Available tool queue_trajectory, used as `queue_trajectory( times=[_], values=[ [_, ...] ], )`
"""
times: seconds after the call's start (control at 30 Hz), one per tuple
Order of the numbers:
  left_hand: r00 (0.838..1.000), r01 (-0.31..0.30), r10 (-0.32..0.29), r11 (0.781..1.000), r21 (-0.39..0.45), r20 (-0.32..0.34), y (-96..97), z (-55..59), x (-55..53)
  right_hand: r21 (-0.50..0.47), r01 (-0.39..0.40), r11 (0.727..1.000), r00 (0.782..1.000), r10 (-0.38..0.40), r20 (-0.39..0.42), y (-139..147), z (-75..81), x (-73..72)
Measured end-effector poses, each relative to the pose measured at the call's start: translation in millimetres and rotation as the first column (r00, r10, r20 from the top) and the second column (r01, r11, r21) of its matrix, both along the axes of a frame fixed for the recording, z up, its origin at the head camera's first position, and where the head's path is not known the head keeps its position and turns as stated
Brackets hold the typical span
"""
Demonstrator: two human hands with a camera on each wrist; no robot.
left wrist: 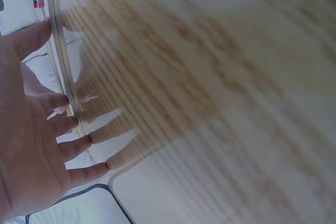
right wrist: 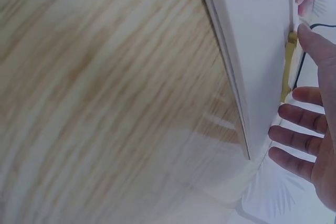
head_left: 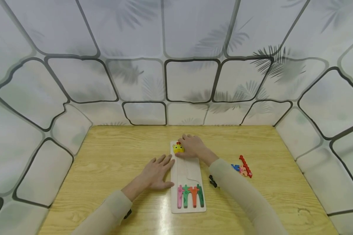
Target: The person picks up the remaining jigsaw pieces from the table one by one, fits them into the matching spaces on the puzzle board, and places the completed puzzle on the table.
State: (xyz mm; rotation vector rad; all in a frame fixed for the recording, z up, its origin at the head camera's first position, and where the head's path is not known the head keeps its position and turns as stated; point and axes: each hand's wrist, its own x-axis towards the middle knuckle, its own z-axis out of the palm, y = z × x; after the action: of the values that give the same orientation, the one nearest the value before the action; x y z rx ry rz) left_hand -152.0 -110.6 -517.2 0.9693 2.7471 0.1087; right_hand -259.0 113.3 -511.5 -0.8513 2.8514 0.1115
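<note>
A white puzzle board (head_left: 191, 174) lies lengthwise on the wooden table. At its far end, a yellow giraffe-head piece (head_left: 178, 148) with red horns sits in the upper left corner. My right hand (head_left: 192, 147) holds this piece; in the right wrist view the thumb and index finger are at opposite ends of the yellow piece (right wrist: 287, 67). My left hand (head_left: 157, 173) rests with spread fingers along the board's left edge, fingertips and thumb touching it. Several leg pieces (head_left: 190, 196), pink, green, orange and dark green, stand in a row at the board's near end.
Right of the board lie loose pieces: a long red piece (head_left: 245, 165), a blue piece (head_left: 235, 167) and a pink-orange piece (head_left: 243, 171). Patterned cloth walls (head_left: 191, 81) close off the back and sides of the table (head_left: 120, 143).
</note>
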Motion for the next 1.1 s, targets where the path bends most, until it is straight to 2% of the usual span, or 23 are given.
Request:
queue_trajectory(
  times=[0.2,0.7,1.1],
  values=[
    [1.000,-0.002,0.002,1.000,-0.002,-0.002,-0.7,0.0,0.2,-0.040,-0.005,0.999,0.999,0.003,-0.040,1.5,1.9,-0.4],
    [1.000,0.006,-0.006,1.000,0.005,-0.026,-0.5,-1.5,-0.2,-0.085,-0.048,0.995,0.994,0.039,-0.101,6.6,23.0,9.8],
    [1.000,0.002,-0.002,1.000,-0.014,-0.014,0.5,-0.1,0.3,-0.100,-0.062,0.993,0.988,0.047,-0.145,23.3,24.4,18.3]
  ],
)
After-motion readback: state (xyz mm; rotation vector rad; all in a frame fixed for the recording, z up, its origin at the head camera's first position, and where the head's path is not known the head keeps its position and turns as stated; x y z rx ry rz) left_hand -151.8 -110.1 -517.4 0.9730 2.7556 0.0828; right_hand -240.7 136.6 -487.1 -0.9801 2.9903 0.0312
